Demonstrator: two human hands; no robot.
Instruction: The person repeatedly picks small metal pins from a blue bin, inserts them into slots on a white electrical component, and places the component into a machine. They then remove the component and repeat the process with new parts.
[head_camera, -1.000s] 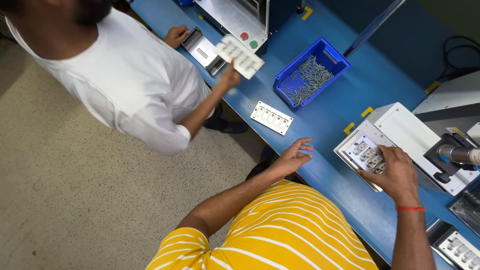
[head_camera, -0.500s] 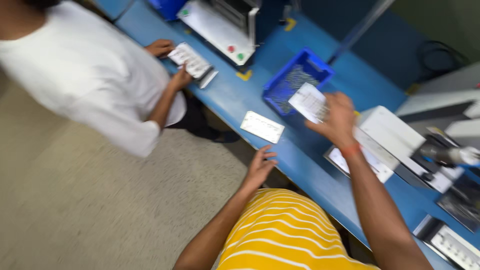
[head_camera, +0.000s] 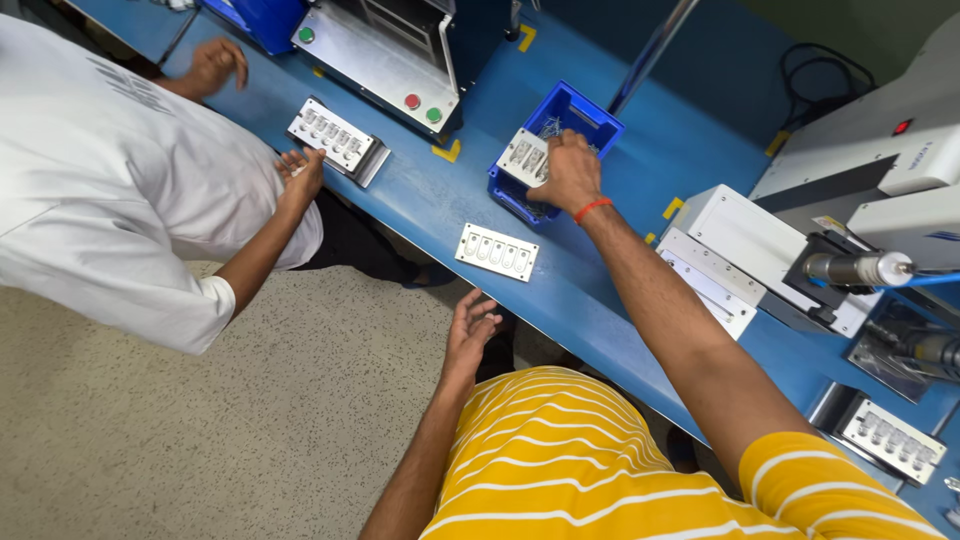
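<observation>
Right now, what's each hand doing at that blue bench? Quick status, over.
Right hand grips a white slotted plate over the blue bin. Left hand open, empty, off the bench edge. Second plate lies flat between them. Co-worker's hand busy further left.

Matt blue worktop (head_camera: 620, 290), glossy blue plastic bin (head_camera: 585, 115), white plastic plate (head_camera: 497, 251), brushed metal machine panel (head_camera: 375, 65)

My right arm stretches far forward, nearly straight, an orange band at the wrist; my right hand (head_camera: 566, 170) is knuckles up with fingers curled down in a grasp. My left hand (head_camera: 470, 330) hangs low and loose, palm up, fingers slightly bent, empty.
</observation>
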